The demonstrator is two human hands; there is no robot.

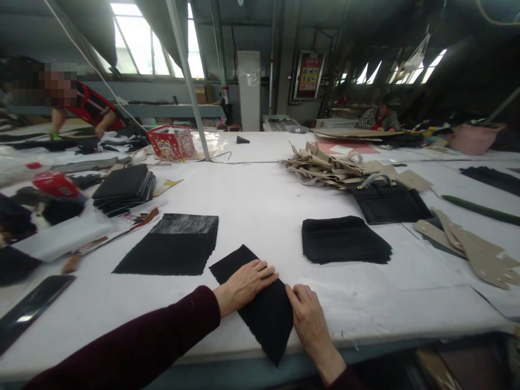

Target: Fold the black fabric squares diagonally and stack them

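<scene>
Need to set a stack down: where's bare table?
Bare table lies between the left stack and right stack, and right of your right hand. It's crowded around the beige cut pieces at far right and the white plastic at far left.

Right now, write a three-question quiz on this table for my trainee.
1. True or false: the left hand rests on the black piece.
2. What colour is the pile behind the black bag?
3. Which is closest to the right hand: A) red box, B) black stack, C) green strip?

Key: 1 true; 2 beige; 3 B.
</scene>
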